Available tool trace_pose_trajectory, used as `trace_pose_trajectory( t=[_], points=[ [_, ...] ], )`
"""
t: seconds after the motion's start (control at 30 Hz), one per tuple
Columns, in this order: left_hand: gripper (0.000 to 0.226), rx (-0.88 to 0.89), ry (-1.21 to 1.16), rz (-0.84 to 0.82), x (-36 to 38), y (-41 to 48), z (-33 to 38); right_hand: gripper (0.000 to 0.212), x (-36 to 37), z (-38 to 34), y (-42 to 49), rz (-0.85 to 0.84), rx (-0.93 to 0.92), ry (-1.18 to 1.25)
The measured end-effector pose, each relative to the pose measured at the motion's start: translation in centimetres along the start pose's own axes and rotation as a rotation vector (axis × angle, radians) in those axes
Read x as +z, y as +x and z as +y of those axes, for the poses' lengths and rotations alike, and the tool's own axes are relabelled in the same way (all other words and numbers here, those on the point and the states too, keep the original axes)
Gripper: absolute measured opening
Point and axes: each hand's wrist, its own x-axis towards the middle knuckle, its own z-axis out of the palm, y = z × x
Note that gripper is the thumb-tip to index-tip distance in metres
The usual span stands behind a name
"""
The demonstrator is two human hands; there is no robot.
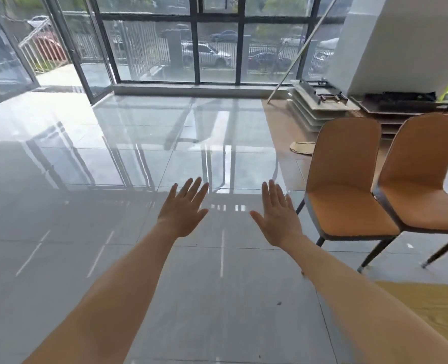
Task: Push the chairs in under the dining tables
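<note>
Both hands are reaching forward, palms down, over the grey tiled floor (112, 258). The left hand (183, 210) is holding its fingers (191, 189) straight and slightly spread, touching nothing. The right hand (276, 215) is doing likewise, its fingers (271, 194) extended and lightly fanned, thumb out to the side, gripping nothing.

Two chairs are standing to the right of the right hand, apart from it. The nearer chair (346, 195) and the farther chair (422, 190) are sitting side by side, seats touching or nearly so. Each is showing a curved one-piece shell with smooth orange-tan upholstery, a grey outer edge and thin dark splayed legs.

A yellow wood-grain surface (427, 303) is showing its corner below the chairs, at the lower right; neither chair is tucked under it. Behind the chairs, a stack of flat pale slabs (309, 114) is lying on the floor. Glossy tiles are reflecting the dark-framed window wall (196, 48) beyond the hands.
</note>
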Motion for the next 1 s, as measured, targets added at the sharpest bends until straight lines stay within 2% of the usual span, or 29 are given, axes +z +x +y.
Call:
trace_pose_trajectory(
  t=[0.27,0.3,0.4,0.43,0.47,0.53,0.57,0.8,1.0],
  points=[
    [0.062,0.220,-0.002,0.014,1.2,22.6,-0.6,0.074,0.6,6.7,17.5,-0.011,0.170,-0.075],
    [0.062,0.244,-0.006,0.021,1.3,25.7,-0.8,0.081,0.7,7.6,20.0,-0.009,0.186,-0.085],
    [0.062,0.319,-0.010,0.012,1.1,35.0,-1.5,0.119,0.7,10.5,27.8,0.021,0.260,-0.098],
    [0.062,0.347,0.002,0.005,0.8,38.0,-1.7,0.121,0.3,11.4,30.2,0.021,0.300,-0.087],
    [0.062,0.372,0.013,0.005,0.6,41.1,-2.0,0.111,-0.3,12.2,32.4,0.011,0.340,-0.068],
    [0.062,0.401,0.016,0.012,-0.1,47.2,-1.9,0.078,-1.5,14.4,36.4,-0.012,0.393,-0.073],
    [0.062,0.415,0.007,0.016,-0.5,50.0,-1.5,0.072,-2.2,15.8,38.3,-0.012,0.416,-0.081],
    [0.062,0.602,0.024,0.022,-1.4,67.7,5.6,0.071,-4.2,27.9,48.8,0.056,0.602,-0.086],
    [0.062,0.804,0.105,0.080,-2.7,83.7,17.9,0.073,-5.1,41.4,57.1,0.114,0.751,-0.074]
  ],
)
